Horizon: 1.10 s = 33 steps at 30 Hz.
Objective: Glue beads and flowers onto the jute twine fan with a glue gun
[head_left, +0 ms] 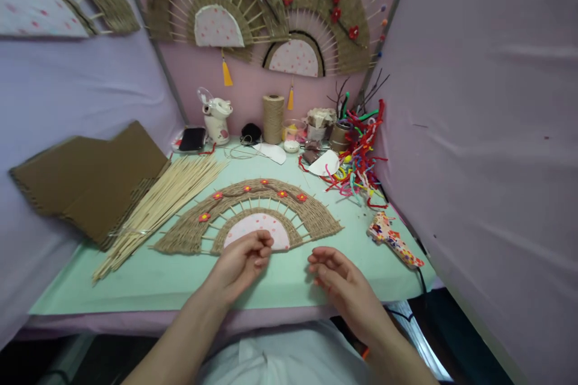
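A half-round woven fan [316,216] lies on the table in front of me. It has thin stick ribs, twine weaving, a dark branch and several small red flowers with yellow centres. A white panel with pink spots [257,225] fills its inner arc. My left hand [246,261] hovers at the fan's lower edge, covering part of the panel. Its fingers are loosely curled, and I see nothing in them. To the right, just below the fan's lower right edge, my right hand [336,274] is half curved with thumb and fingers apart, and nothing shows in it.
Thin wooden sticks [167,207] lie bundled at left beside folded cardboard [90,174]. A patterned glue gun [395,240] with a cord lies at right, near tangled pipe cleaners [361,162]. A twine spool [273,119] and a white jug [217,120] stand behind. Finished fans [352,6] hang above.
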{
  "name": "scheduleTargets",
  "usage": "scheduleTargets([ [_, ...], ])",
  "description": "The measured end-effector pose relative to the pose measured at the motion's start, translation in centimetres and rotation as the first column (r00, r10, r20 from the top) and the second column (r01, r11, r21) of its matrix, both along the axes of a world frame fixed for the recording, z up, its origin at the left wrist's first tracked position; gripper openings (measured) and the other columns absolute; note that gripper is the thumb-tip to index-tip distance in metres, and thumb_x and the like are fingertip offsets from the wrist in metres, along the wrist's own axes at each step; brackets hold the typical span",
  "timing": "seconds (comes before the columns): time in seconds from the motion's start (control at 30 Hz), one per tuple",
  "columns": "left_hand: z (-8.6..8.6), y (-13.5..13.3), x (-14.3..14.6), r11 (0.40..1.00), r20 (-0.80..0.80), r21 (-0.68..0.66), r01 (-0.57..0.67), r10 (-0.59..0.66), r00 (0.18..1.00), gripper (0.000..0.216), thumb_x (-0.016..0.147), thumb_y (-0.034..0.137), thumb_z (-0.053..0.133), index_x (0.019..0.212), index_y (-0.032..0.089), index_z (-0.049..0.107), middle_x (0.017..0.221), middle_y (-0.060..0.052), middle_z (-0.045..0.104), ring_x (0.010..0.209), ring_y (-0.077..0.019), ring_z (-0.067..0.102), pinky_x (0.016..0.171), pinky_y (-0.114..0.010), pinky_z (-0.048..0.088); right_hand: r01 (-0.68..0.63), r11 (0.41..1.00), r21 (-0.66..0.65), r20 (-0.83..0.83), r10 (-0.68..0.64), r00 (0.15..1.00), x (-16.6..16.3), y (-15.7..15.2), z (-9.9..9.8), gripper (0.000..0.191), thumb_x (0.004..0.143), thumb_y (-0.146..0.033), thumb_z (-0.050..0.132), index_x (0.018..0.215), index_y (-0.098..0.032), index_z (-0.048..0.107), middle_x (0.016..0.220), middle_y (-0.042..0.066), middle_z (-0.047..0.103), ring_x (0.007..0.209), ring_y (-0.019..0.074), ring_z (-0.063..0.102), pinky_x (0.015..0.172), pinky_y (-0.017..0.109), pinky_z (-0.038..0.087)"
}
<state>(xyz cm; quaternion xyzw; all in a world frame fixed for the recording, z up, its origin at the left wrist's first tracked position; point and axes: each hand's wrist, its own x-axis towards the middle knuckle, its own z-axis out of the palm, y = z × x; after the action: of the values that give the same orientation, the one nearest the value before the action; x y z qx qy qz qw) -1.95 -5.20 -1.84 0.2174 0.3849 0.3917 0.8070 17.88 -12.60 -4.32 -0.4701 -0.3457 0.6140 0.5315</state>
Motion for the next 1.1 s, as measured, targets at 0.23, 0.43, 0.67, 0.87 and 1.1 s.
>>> scheduleTargets([
  [0.23, -0.8, -2.5, -3.2, 0.832, -0.764, 0.512, 0.214, 0.328, 0.555, 0.021, 0.078, 0.033, 0.058, 0.094, 0.019, 0.058, 0.058, 0.006, 0.036, 0.055, -0.0111, 0.038, 0.056, -0.023, 0.03, -0.258, 0.935, 0.243, 0.626, 0.052, 0.778, -0.3, 6.6, 3.3, 0.023, 0.086, -0.036, 0.052, 0.101, -0.02, 0.06, 0.101, 0.007, 0.065, 0.094, 0.0196, 0.061, 0.08, 0.032, 0.049],
  [0.43, -1.7, -3.7, -1.9, 0.693, -0.919, 0.37, 0.619, 0.372, 0.132, 0.022, 0.088, 0.03, 0.047, 0.099, 0.02, 0.063, 0.083, -0.005, 0.067, 0.082, -0.0215, 0.062, 0.072, -0.031, 0.04, -0.409, 0.897, 0.167, 0.847, 0.082, 0.525, -3.5, 21.7, 5.9, 0.027, 0.091, -0.035, 0.055, 0.111, -0.018, 0.06, 0.115, 0.008, 0.06, 0.101, 0.0207, 0.059, 0.09, 0.04, 0.046],
  [0.67, -2.1, -3.6, -1.1, 0.69, -0.937, 0.254, 0.678, 0.349, -0.003, 0.025, 0.091, 0.028, 0.043, 0.104, 0.021, 0.063, 0.096, -0.006, 0.071, 0.091, -0.0235, 0.065, 0.077, -0.033, 0.045, -0.504, 0.852, -0.139, 0.946, 0.265, 0.188, -8.0, 30.1, 3.8, 0.033, 0.09, -0.035, 0.057, 0.118, -0.018, 0.056, 0.12, 0.008, 0.057, 0.099, 0.0221, 0.059, 0.082, 0.041, 0.051],
  [0.87, -2.4, -3.6, -1.4, 0.689, -0.946, 0.264, 0.675, 0.322, 0.04, 0.026, 0.091, 0.028, 0.042, 0.104, 0.02, 0.063, 0.091, -0.01, 0.07, 0.091, -0.025, 0.065, 0.077, -0.033, 0.045, -0.527, 0.81, -0.258, 0.931, 0.353, 0.087, -8.7, 31.1, 3.7, 0.03, 0.091, -0.035, 0.055, 0.116, -0.019, 0.058, 0.12, 0.007, 0.057, 0.099, 0.0215, 0.059, 0.083, 0.04, 0.05],
  [1.1, -2.8, -3.9, -1.7, 0.715, -0.914, 0.405, 0.57, 0.34, 0.223, 0.023, 0.087, 0.03, 0.047, 0.097, 0.02, 0.066, 0.087, -0.012, 0.07, 0.088, -0.0281, 0.064, 0.077, -0.036, 0.043, -0.544, 0.824, -0.159, 0.92, 0.323, 0.22, -7.1, 30.2, 6.9, 0.029, 0.09, -0.035, 0.057, 0.113, -0.016, 0.058, 0.111, 0.007, 0.06, 0.091, 0.0187, 0.061, 0.077, 0.038, 0.052],
])
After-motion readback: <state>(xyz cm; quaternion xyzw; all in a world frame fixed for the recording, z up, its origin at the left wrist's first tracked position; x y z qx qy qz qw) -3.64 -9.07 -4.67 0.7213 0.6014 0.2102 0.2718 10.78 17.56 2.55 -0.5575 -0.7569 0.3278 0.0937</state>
